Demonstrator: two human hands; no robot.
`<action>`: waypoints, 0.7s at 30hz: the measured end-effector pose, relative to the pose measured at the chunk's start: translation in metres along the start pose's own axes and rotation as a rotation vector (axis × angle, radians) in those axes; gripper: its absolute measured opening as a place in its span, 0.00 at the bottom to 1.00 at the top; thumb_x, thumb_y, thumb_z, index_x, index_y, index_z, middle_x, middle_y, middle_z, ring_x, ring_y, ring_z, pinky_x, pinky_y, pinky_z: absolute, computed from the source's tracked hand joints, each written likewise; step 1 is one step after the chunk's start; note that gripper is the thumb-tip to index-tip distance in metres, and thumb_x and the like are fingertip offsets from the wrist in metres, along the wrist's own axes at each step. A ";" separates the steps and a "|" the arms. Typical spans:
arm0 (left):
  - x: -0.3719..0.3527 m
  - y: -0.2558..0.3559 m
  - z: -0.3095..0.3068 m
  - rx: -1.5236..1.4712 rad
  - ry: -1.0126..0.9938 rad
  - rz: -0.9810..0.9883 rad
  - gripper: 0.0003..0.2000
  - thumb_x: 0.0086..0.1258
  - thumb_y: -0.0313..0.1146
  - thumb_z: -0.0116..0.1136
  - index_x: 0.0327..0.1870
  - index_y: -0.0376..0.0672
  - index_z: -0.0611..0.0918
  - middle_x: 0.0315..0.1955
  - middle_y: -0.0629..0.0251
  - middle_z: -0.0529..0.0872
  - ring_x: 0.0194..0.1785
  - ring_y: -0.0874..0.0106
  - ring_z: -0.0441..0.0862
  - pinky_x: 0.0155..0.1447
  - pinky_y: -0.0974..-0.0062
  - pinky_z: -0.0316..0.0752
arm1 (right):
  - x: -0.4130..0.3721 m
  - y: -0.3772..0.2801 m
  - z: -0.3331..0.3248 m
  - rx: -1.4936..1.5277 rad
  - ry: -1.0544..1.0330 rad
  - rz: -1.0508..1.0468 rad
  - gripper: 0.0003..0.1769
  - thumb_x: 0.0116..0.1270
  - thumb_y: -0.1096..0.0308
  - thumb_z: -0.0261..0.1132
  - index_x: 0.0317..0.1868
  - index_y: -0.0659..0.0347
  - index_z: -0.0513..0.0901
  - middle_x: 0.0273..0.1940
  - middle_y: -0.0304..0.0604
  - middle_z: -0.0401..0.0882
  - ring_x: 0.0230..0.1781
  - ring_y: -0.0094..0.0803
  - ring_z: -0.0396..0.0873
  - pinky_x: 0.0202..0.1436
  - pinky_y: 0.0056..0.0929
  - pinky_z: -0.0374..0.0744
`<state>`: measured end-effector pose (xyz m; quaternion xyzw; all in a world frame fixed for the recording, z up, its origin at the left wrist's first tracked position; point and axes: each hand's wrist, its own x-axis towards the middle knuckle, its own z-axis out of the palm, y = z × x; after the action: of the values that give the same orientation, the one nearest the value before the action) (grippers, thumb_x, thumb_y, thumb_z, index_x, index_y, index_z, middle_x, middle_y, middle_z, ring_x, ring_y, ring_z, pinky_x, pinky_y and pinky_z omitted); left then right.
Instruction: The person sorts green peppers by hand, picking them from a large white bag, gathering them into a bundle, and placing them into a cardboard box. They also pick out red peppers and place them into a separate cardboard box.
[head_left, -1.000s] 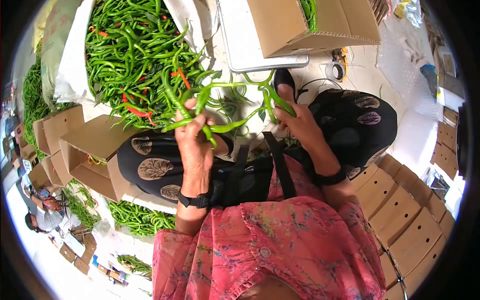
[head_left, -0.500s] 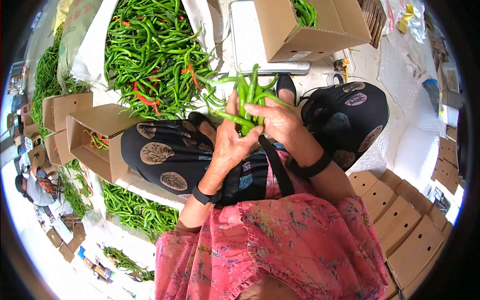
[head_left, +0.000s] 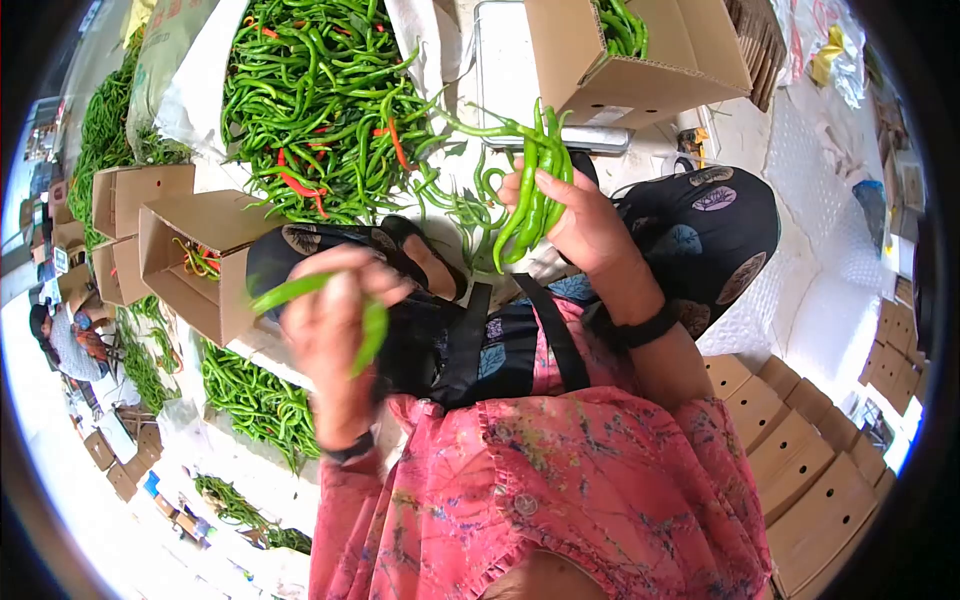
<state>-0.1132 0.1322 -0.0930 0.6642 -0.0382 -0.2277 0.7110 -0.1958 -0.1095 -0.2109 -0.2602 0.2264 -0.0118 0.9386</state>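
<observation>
Several long green peppers (head_left: 537, 195) stand bunched in my right hand (head_left: 585, 222), whose fingers are wrapped round them above my lap. My left hand (head_left: 335, 320), smeared by motion, is over my left thigh with a blurred green pepper (head_left: 372, 335) in its fingers. Beyond my hands lies a big heap of green peppers (head_left: 310, 100) with a few red ones. Some loose peppers (head_left: 470, 208) lie on the floor between the heap and my right hand.
An open carton (head_left: 640, 85) with green peppers stands on a white tray (head_left: 505, 70). Another open box (head_left: 185, 280) holds a few red and green peppers. Closed cartons (head_left: 800, 460) are at the lower right. A person (head_left: 65, 335) sits far left.
My hands have parted. The left one has moved left and toward my body with a green pepper, while the right one keeps the bunch slightly farther right.
</observation>
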 end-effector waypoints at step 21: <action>0.013 -0.008 0.013 0.377 -0.150 0.021 0.25 0.61 0.29 0.67 0.60 0.36 0.75 0.54 0.56 0.82 0.58 0.69 0.79 0.60 0.73 0.73 | 0.000 -0.017 0.060 0.043 -0.151 -0.035 0.21 0.71 0.71 0.58 0.63 0.64 0.69 0.55 0.48 0.76 0.60 0.39 0.74 0.64 0.41 0.72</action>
<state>-0.1086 0.1156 -0.1019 0.7663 -0.1398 -0.2578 0.5716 -0.1681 -0.0951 -0.1566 -0.2442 0.1500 -0.0134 0.9579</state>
